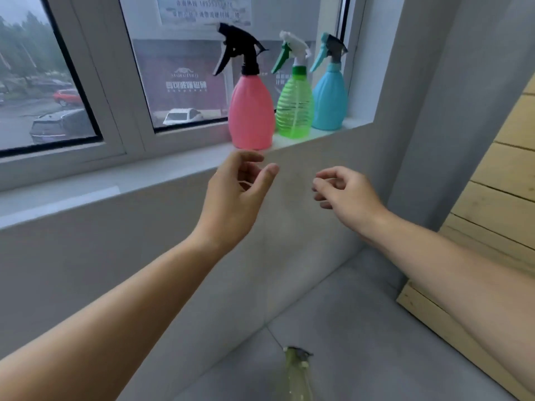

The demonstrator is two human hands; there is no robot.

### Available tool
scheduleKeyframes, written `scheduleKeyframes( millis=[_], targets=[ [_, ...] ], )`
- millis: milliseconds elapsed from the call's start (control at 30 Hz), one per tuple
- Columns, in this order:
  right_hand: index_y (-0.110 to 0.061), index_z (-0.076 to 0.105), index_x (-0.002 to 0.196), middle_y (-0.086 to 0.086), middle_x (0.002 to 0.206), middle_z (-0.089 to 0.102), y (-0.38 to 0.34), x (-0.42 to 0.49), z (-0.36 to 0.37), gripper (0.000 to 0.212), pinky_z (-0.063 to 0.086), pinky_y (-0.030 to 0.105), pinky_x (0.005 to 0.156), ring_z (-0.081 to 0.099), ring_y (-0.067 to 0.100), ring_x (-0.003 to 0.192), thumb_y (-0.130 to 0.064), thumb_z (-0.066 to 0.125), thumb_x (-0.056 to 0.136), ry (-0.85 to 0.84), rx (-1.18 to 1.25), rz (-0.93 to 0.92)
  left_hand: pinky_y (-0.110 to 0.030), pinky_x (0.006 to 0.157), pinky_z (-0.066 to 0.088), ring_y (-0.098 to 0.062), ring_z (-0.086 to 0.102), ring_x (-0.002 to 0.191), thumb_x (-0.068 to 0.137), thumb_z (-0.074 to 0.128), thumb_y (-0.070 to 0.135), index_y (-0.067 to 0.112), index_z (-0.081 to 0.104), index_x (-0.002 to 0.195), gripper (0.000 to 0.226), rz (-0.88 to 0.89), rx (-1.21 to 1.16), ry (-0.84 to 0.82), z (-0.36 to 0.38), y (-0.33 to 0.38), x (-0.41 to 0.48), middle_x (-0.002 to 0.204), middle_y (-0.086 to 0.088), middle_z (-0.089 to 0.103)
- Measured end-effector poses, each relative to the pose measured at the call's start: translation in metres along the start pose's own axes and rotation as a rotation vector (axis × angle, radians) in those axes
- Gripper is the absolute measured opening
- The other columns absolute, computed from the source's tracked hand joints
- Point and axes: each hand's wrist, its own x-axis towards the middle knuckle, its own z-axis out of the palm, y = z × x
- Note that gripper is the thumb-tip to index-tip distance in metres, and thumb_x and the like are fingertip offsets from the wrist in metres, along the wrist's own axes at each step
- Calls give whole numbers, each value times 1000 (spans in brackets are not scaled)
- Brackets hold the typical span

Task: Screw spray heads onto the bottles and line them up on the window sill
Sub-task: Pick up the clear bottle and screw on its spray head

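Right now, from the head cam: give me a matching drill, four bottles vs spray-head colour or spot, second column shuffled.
Column A
1. pink bottle
2. green bottle
3. blue bottle
4. pale bottle

Column B
a. white head, green trigger
b. on the grey floor, below the rest
c. all-black head
d. grey head, blue trigger

Pairs: 1-c; 2-a; 3-d; 4-b
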Motion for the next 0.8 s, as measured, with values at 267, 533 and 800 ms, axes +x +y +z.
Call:
scheduleKeyframes(
  millis=[267,533,800],
  targets=[
    [-10,63,95,18,88,66,152,-61,-1,4,51,35,71,64,28,79,-12,64,91,-98,-72,354,-50,95,57,-33,71,105,98,61,46,18,65,110,31,-598,171,-659,74,-138,-81,112,-17,71],
    [-3,65,113,11,91,66,290,-98,41,33,50,32,69,67,24,77,-22,69,88,-278,-121,692,-33,82,50,-24,60,98,97,66,43,10,55,125,45,-1110,217,-854,132,-258,-168,119,-11,58],
    [-9,65,118,14,107,69,390,-113,86,47,55,39,85,64,23,85,-30,80,78,-276,-87,908,-28,75,50,-25,58,119,82,73,63,5,25,157,106,-1300,297,-852,165,-325,-214,151,-13,49]
  ],
)
